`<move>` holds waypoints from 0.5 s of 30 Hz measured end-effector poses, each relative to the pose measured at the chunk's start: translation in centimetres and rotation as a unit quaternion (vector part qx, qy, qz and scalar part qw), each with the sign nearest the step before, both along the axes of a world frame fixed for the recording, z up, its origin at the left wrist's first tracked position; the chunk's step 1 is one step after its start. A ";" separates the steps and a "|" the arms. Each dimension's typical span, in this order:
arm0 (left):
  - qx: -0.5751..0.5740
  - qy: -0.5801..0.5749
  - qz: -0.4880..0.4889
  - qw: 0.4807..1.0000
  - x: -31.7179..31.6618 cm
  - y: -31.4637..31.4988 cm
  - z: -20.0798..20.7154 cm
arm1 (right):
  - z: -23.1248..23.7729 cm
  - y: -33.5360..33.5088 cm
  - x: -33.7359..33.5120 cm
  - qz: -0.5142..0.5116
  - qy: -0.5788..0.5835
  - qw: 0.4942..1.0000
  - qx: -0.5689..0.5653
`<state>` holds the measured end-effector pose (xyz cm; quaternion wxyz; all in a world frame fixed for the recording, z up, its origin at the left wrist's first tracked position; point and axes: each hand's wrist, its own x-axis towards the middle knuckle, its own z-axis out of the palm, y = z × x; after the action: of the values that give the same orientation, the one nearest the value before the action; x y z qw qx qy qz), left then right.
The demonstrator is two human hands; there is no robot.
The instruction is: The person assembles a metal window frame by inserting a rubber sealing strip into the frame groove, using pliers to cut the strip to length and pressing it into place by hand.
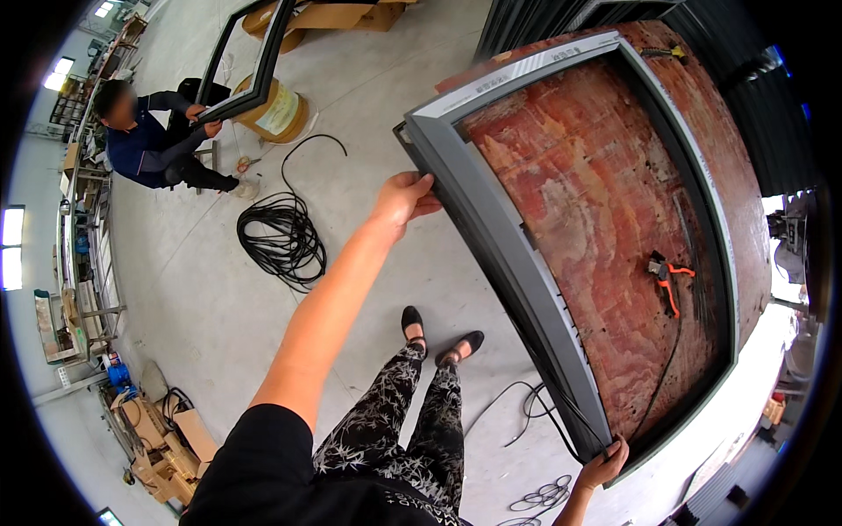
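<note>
A large grey window frame (509,241) lies on a worn reddish-brown work table (570,167), its near long side along the table's edge. My left hand (403,203) is closed on the outer edge of that side, towards its far end. At the frame's near corner, my right hand (605,465) has its fingers wrapped round the edge, where thin black strips (558,430) run down to the floor. What the fingertips press underneath is hidden. Inside the frame's opening rest pliers (661,272) with orange handles, out of reach of both hands.
On the floor lies a coil of black strip (281,245), with scissors (246,164) beyond it. A seated co-worker (145,145) holds another dark frame (237,103) near a yellow drum (281,114). Long dark profiles (535,35) stand behind the table; cardboard (195,436) is piled at lower left.
</note>
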<state>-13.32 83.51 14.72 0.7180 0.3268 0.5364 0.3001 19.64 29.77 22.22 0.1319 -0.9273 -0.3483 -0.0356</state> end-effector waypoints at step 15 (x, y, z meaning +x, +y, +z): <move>-0.009 0.026 -0.035 0.999 2.0 -5.3 0.3 | -0.7 0.5 -0.2 -0.004 0.000 0.999 0.036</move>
<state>-11.28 78.24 15.03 0.7170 0.3465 0.5456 0.2611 19.43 30.26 21.55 0.1647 -0.9235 -0.3430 -0.0486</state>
